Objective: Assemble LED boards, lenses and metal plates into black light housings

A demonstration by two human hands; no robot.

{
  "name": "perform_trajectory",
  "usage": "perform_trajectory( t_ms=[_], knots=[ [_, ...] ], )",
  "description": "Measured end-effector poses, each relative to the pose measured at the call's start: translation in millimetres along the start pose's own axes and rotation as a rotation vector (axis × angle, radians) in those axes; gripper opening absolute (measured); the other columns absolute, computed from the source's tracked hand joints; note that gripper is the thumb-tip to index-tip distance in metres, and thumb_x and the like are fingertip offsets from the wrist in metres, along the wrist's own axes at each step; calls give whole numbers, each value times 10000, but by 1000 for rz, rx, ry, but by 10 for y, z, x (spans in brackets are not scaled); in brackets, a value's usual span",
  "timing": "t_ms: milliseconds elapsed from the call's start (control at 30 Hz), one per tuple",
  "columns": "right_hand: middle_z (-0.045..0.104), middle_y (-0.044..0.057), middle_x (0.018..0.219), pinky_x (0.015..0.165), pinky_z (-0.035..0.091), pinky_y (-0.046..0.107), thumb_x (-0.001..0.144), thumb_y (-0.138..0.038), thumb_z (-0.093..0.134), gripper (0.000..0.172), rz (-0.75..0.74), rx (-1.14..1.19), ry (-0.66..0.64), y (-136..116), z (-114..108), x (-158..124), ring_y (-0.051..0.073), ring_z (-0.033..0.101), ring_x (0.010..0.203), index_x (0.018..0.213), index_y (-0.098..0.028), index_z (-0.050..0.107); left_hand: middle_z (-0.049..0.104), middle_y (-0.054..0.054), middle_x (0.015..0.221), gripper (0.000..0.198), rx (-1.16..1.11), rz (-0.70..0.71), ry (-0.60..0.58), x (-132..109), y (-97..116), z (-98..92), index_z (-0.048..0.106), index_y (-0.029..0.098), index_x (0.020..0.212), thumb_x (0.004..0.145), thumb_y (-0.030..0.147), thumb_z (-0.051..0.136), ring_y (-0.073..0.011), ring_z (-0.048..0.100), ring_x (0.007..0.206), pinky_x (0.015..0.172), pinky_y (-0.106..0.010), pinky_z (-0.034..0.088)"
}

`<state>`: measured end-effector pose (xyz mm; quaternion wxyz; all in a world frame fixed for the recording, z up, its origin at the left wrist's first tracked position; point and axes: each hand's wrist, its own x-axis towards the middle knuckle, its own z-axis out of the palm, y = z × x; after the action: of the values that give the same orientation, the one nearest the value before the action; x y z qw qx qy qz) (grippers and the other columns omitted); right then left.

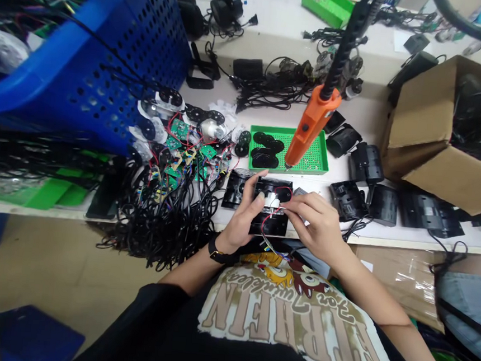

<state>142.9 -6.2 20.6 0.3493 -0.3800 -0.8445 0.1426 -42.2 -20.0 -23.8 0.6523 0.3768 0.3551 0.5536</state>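
Observation:
My left hand (243,217) grips the left side of a black plastic housing (271,205) at the near edge of the white bench, thumb resting on its top. A small white motor part (269,197) sits in the housing. My right hand (318,224) pinches the red and black wires (271,223) that run from that part down toward my shirt. An orange electric screwdriver (312,125) hangs just above and behind the housing. A second black housing (235,188) lies directly to the left.
A green tray (322,157) with black discs stands behind the housing. Tangled black cables and green circuit boards (171,197) lie at left under a blue perforated crate (86,66). Several black housings (384,204) and an open cardboard box (451,131) sit at right.

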Motion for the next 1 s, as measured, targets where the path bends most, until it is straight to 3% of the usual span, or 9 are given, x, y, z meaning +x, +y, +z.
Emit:
perform_trajectory(
  t_ms=[100, 233, 300, 433, 567, 700, 800, 867, 1000],
  knots=[
    [748, 58, 887, 693, 563, 338, 926, -121, 628, 143, -17, 31, 147, -25, -57, -64, 178, 669, 777, 997, -205, 720, 472, -92, 1554, 667, 191, 103, 32, 13, 14, -40, 462, 301, 1445, 908, 659, 629, -316, 468, 1441, 1262, -497, 302],
    [748, 32, 859, 692, 567, 337, 887, -144, 689, 106, 195, 214, 374, -72, -160, -93, 173, 689, 775, 926, -237, 725, 417, -126, 1557, 716, 367, 281, 304, -7, 35, -95, 416, 266, 1442, 902, 697, 605, -316, 359, 1507, 1279, -439, 252],
    [732, 13, 782, 624, 556, 315, 879, -213, 707, 32, 412, 410, 357, -81, -117, -76, 155, 676, 670, 852, -231, 708, 375, -146, 1567, 883, 392, 367, 456, -65, 1, -87, 356, 265, 1468, 808, 756, 678, -348, 296, 1537, 1271, -435, 265],
    [672, -36, 597, 554, 553, 293, 827, -317, 734, 131, 757, 829, 232, -109, 138, -38, 144, 645, 521, 801, -220, 650, 334, -170, 1546, 1308, 425, 451, 653, -182, -118, -9, 318, 285, 1449, 393, 785, 906, -438, 262, 1535, 1240, -470, 321],
    [735, -5, 710, 631, 575, 293, 839, -354, 730, 160, 717, 832, 115, -257, 235, -42, 146, 690, 631, 831, -208, 664, 415, -137, 1534, 1152, 287, 347, 508, -166, -91, 84, 386, 293, 1423, 482, 561, 995, -404, 358, 1508, 1239, -458, 342],
    [782, 26, 858, 699, 553, 286, 967, -252, 616, 134, 376, 517, -38, -403, -7, -105, 136, 706, 752, 965, -216, 745, 597, -98, 1437, 864, -81, 32, 261, -68, 20, 93, 420, 333, 1479, 755, 524, 852, -356, 584, 1353, 1147, -502, 464],
    [768, 21, 837, 655, 526, 304, 947, -155, 626, 193, 199, 317, 211, -345, -201, -112, 142, 679, 706, 1078, -235, 742, 671, -145, 1362, 877, -312, -201, 94, -27, 31, 58, 418, 283, 1512, 785, 599, 792, -382, 692, 1197, 1011, -557, 560],
    [757, 35, 897, 734, 541, 348, 926, -155, 656, 194, 177, 198, 292, -230, -262, -57, 168, 684, 793, 1072, -249, 743, 671, -152, 1373, 881, -358, -256, 49, -23, 9, 47, 445, 265, 1503, 770, 589, 812, -387, 700, 1181, 992, -557, 574],
    [706, 62, 1040, 895, 535, 413, 925, -230, 672, 80, 129, 107, 18, -11, -254, 123, 211, 651, 996, 962, -241, 742, 683, -66, 1377, 690, -357, -198, 68, -18, -47, 64, 521, 321, 1453, 844, 515, 781, -334, 653, 1274, 1073, -495, 538]
  ],
)
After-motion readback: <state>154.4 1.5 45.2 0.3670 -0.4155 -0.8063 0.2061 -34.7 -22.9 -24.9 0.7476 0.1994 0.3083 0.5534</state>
